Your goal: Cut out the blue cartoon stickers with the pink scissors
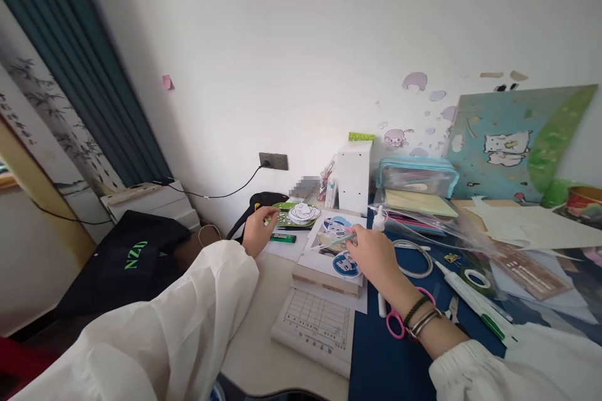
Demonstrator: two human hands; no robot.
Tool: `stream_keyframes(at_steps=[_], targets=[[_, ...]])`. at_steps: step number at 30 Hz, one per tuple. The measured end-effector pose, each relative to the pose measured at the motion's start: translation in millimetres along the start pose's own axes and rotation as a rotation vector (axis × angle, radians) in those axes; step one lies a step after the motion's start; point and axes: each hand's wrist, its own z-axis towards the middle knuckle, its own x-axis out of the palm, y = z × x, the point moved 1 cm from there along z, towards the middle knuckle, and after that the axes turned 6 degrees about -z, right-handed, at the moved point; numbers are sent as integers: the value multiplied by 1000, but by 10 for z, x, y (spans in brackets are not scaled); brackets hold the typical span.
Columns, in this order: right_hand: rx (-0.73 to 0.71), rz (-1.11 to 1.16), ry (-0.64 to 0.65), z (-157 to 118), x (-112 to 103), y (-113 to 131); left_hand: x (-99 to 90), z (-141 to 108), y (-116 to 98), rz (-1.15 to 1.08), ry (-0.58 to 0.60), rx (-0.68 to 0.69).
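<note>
My left hand (258,230) has its thumb and fingers closed at the left edge of a green card (285,218). A white paper cutout with a line drawing (305,213) lies on that card. In my right hand (374,255) is a slim pale-blue pen (339,240), its tip pointing left over a white sheet. Round blue-and-white cartoon pictures (347,264) lie on this sheet, on top of a thick book or box (324,282). A green marker (283,238) lies near my left fingers. Just behind my right hand stands a small white bottle (379,219).
Pink-handled scissors (396,324) lie under my right wrist. Further right are a coiled white cable (430,263), a roll of tape (475,278) and a white-and-green tool (475,301). A printed form (316,326) lies in front. A white box (355,175) stands by the wall.
</note>
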Motion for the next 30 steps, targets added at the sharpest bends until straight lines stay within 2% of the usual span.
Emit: stream_keyframes(at_steps=[4, 9, 14, 17, 19, 22, 26, 28, 30], targets=[[64, -177, 77, -38, -7, 17, 95, -91, 73, -14, -20, 34], [46, -244, 122, -103, -179, 154, 224, -179, 51, -14, 53, 125], [42, -209, 69, -95, -514, 229, 296, -260, 8, -2, 106, 237], [106, -180, 31, -151, -674, 135, 313, -278, -7, -1, 125, 305], [158, -150, 24, -295, -726, 38, 317, -279, -16, -6, 138, 352], [238, -85, 15, -659, -688, -84, 322, -267, -21, -26, 144, 410], [315, 18, -5, -1153, -439, -144, 337, -249, -47, -78, 127, 451], [324, 62, -14, -1303, -306, -135, 307, -244, -99, -111, 103, 461], [317, 99, -28, -1386, -260, -103, 207, -241, -182, -149, 57, 470]])
